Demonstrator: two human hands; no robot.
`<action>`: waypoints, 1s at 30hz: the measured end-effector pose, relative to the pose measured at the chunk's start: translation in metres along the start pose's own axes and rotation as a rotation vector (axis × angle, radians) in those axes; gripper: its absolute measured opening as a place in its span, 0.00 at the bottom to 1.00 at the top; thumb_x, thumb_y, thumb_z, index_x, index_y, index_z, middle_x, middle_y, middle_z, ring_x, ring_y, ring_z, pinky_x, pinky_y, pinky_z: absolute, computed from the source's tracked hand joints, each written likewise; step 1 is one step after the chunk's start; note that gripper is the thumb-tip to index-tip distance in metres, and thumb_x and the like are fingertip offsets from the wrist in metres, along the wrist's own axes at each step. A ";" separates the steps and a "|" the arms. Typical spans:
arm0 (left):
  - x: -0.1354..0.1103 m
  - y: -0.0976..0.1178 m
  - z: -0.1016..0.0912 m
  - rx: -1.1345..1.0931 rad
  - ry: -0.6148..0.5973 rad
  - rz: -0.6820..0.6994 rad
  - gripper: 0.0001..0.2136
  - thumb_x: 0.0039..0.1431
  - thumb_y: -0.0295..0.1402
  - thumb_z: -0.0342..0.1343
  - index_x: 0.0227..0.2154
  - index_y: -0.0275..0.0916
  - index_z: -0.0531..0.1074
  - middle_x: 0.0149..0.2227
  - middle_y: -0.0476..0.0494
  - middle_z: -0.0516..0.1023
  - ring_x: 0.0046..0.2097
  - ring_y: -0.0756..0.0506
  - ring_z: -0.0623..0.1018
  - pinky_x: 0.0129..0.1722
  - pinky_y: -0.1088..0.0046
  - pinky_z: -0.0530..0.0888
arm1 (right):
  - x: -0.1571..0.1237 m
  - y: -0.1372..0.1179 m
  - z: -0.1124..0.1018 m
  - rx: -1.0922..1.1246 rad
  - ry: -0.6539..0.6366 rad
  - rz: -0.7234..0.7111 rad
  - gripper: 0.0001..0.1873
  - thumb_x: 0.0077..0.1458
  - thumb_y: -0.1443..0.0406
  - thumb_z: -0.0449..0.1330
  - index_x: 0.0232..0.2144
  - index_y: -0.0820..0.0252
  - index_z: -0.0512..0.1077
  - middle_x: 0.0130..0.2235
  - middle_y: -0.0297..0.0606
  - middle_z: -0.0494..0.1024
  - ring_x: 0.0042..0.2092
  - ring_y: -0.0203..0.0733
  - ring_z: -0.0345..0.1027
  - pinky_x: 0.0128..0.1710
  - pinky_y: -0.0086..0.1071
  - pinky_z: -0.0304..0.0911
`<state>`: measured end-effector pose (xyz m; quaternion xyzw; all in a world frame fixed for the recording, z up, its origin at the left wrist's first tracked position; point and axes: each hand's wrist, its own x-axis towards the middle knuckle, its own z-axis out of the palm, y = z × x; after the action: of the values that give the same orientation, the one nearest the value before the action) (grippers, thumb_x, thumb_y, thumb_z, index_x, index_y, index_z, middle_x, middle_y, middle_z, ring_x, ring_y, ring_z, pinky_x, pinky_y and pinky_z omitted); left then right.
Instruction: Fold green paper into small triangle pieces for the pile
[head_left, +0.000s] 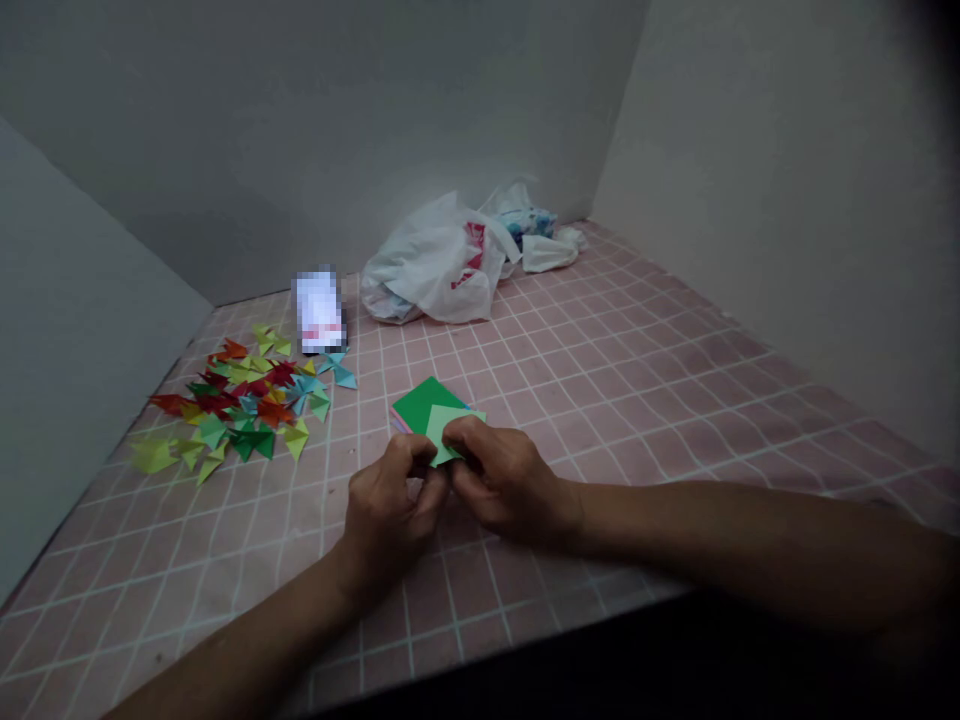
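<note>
Between my two hands is a light green sheet of origami paper (444,420), pinched near its lower edge. My left hand (397,490) grips its left side between thumb and forefinger. My right hand (502,470) is closed on the right side, its fingers covering part of the sheet. Just behind the sheet lies a small stack of coloured paper (426,400) with a dark green piece on top. To the left is a loose pile of folded paper shapes (251,390) in red, orange, yellow, green and blue.
A lit phone (320,312) with a blurred screen stands behind the pile. White plastic bags (442,262) sit by the back wall. A pink cloth with a white grid (600,400) covers the table. Walls (787,200) close in the left, back and right sides.
</note>
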<state>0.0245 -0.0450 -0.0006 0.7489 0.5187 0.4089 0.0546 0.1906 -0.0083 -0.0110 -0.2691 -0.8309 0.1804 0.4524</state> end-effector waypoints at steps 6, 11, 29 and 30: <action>-0.002 -0.003 0.000 0.073 0.039 0.158 0.08 0.55 0.22 0.57 0.35 0.41 0.71 0.26 0.51 0.78 0.26 0.49 0.77 0.29 0.74 0.72 | -0.001 0.000 -0.001 -0.077 -0.004 -0.026 0.10 0.58 0.74 0.48 0.40 0.56 0.59 0.30 0.33 0.72 0.27 0.36 0.64 0.28 0.31 0.58; -0.001 -0.005 -0.002 0.171 0.045 0.270 0.10 0.55 0.20 0.58 0.36 0.41 0.69 0.27 0.50 0.78 0.27 0.48 0.78 0.28 0.74 0.71 | 0.000 -0.001 -0.003 -0.141 0.022 -0.023 0.08 0.57 0.73 0.50 0.34 0.54 0.56 0.24 0.29 0.66 0.24 0.36 0.60 0.26 0.31 0.54; -0.002 -0.014 -0.001 0.211 0.010 0.438 0.07 0.63 0.24 0.56 0.33 0.41 0.65 0.25 0.51 0.77 0.25 0.49 0.77 0.25 0.74 0.68 | 0.002 0.002 -0.003 -0.092 0.097 -0.069 0.13 0.54 0.77 0.50 0.37 0.55 0.57 0.26 0.28 0.65 0.25 0.35 0.60 0.26 0.28 0.55; -0.002 -0.013 -0.002 0.185 -0.001 0.433 0.07 0.62 0.24 0.56 0.33 0.41 0.65 0.25 0.51 0.77 0.26 0.49 0.78 0.25 0.74 0.68 | 0.003 0.003 -0.004 -0.084 0.098 -0.072 0.13 0.54 0.77 0.49 0.37 0.55 0.58 0.26 0.29 0.66 0.25 0.35 0.61 0.26 0.28 0.56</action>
<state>0.0132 -0.0412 -0.0070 0.8447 0.3810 0.3615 -0.1031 0.1933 -0.0043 -0.0086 -0.2660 -0.8238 0.1157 0.4870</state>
